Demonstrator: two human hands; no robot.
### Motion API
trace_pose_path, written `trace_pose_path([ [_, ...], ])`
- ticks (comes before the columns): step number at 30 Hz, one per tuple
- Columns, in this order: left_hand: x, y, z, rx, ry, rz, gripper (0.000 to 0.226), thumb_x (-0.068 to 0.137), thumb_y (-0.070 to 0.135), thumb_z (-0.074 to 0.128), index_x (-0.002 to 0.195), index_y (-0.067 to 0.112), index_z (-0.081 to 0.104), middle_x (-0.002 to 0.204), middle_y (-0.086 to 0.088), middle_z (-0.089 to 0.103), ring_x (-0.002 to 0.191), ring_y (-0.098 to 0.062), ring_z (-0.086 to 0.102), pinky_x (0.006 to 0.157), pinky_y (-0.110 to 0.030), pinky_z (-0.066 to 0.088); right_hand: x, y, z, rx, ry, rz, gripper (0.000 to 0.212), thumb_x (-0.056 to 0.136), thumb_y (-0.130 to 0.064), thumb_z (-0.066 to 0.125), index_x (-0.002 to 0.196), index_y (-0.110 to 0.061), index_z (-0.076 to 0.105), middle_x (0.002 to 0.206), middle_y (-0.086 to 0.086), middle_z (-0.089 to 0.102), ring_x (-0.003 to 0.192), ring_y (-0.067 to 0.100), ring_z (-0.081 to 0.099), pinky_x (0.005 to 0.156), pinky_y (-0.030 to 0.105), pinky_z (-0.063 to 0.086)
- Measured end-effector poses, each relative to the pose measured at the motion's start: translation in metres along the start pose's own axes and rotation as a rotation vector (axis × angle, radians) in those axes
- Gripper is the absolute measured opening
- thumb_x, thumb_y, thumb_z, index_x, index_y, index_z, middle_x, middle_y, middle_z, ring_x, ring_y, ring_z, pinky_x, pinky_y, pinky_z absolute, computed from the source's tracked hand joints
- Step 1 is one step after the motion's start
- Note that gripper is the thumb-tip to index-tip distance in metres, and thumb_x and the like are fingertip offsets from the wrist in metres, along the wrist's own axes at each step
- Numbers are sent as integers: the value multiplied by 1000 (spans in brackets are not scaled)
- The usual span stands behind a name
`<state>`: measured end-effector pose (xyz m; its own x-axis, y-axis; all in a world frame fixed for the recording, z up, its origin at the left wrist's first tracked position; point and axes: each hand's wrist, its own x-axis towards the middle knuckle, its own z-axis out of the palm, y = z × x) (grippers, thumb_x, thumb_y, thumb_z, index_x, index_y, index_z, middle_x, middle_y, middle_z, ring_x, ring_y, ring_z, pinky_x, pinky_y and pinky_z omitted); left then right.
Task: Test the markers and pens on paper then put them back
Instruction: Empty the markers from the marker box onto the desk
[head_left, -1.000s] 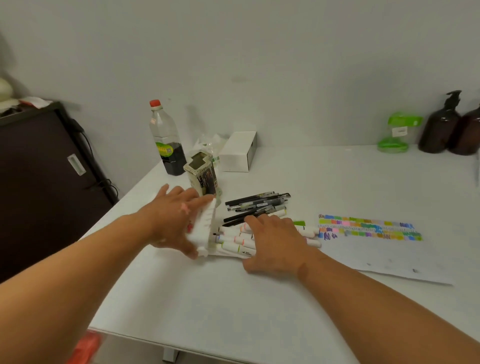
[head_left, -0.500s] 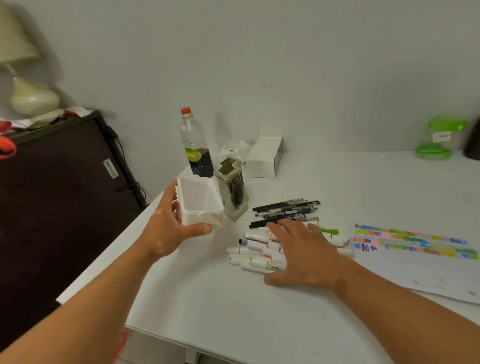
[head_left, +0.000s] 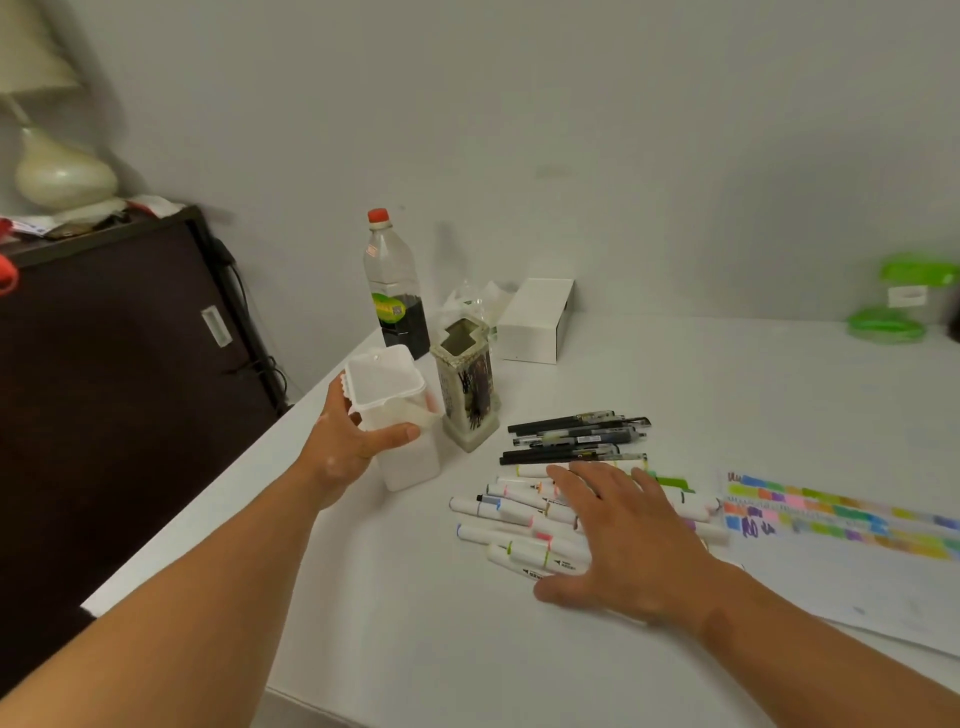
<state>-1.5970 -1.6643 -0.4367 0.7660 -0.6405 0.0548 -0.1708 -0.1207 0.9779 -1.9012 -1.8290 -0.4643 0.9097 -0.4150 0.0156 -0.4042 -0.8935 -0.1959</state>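
My left hand (head_left: 349, 448) grips a white plastic marker box (head_left: 396, 415), standing upright on the white table (head_left: 395, 629) with its open top facing up. Several white markers (head_left: 511, 512) with coloured bands lie in a loose pile to its right. My right hand (head_left: 618, 535) lies flat on that pile with straight, spread fingers, hiding part of it. Behind the markers lie several black pens (head_left: 576, 436) side by side. A sheet of paper (head_left: 852, 566) with rows of colour swatches is at the right.
A square ceramic pen holder (head_left: 467, 395) stands just right of the box. Behind it are a bottle with a red cap (head_left: 392, 291), a white carton (head_left: 535, 322) and a green container (head_left: 904, 301). A dark cabinet (head_left: 114, 395) with a lamp stands left of the table's edge.
My left hand has turned the white box from lying on its side by the markers to upright and moved it left. My right hand has stayed flat on the markers.
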Motion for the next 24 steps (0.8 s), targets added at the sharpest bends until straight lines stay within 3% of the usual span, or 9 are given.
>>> trace_pose_path([
  [3,9,0,1,4,6,-1,120,40,42,102,138,50,33,127,15,59,120,-20,56,95,-49,54,2,1,2,3,-4,-4,120,59,-98,40,158,-41,3,166,-10,13,153,15,9,127,47,-1],
  [7,6,-1,0,-7,-28,-24,129,38,41,103,142,53,29,138,11,52,128,-25,51,100,-57,49,3,2,2,-1,1,-8,122,57,-99,39,158,-40,4,166,-8,14,154,15,10,127,48,1],
  [10,-13,2,2,22,100,-152,144,34,50,98,152,43,17,149,3,40,133,-29,43,106,-59,42,3,2,1,-6,-15,-15,124,57,-100,40,159,-39,3,168,-5,13,155,18,9,126,50,1],
  [12,-43,3,14,126,283,-150,126,42,59,90,147,29,28,137,-2,47,124,-27,49,101,-50,48,3,3,1,-9,-25,-22,126,57,-100,40,159,-37,3,169,-3,12,155,20,8,126,52,1],
  [14,-84,-5,35,307,370,98,93,58,55,87,133,23,43,121,-1,53,113,-22,55,91,-34,52,2,2,1,-17,-29,-30,128,57,-101,41,160,-36,0,170,-2,9,156,21,4,126,54,-2],
  [16,-125,-9,68,502,164,460,77,71,42,86,134,20,47,129,0,51,122,-17,51,97,-23,46,0,1,0,-28,-30,-54,130,57,-99,43,160,-34,-2,171,-1,4,157,20,-2,125,55,-5],
  [18,-153,-14,102,761,-118,688,81,78,45,75,148,23,40,151,0,38,142,-18,34,115,-30,33,-6,1,-7,-21,-58,-106,129,60,-96,48,160,-34,-6,171,-2,-2,157,19,-9,125,56,-6],
  [21,-168,-14,131,1042,-241,705,78,91,61,50,156,33,18,166,1,12,154,-21,-1,123,-50,8,-24,23,-34,66,-82,-144,125,62,-89,59,159,-41,-3,170,-10,-3,156,12,-5,127,47,1],
  [24,-168,-13,144,1219,-310,676,70,94,70,24,153,49,-6,165,10,-11,150,-15,-24,120,-55,-12,-62,73,-54,106,-27,-31,107,70,-79,64,158,-45,14,168,-17,8,152,8,16,122,29,21],
])
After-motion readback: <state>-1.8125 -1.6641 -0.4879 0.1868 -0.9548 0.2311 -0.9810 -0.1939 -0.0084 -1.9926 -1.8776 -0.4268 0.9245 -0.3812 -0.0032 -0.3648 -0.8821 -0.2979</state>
